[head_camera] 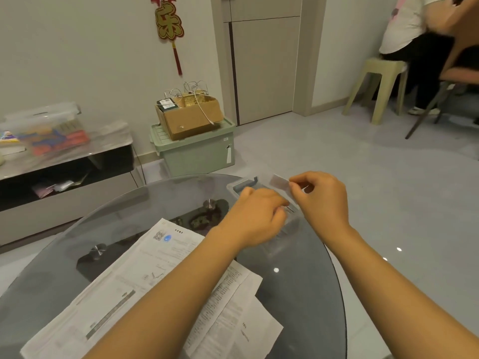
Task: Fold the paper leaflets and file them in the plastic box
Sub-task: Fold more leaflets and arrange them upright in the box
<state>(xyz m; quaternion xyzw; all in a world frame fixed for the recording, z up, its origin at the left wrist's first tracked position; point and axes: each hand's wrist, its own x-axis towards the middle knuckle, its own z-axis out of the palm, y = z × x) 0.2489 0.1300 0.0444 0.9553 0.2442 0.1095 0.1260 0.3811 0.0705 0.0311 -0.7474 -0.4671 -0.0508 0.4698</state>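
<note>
Over the plastic box (pixel 242 183) at the far edge of the glass tabletop (pixel 305 281), the right hand (pixel 320 200) pinched a small folded leaflet (pixel 278 182); the left hand (pixel 255 216) curled at the box's near side, its grip unclear. Held by one end, the leaflet might spring open or miss the box. Unfolded leaflets (pixel 134 281) lay nearer.
</note>
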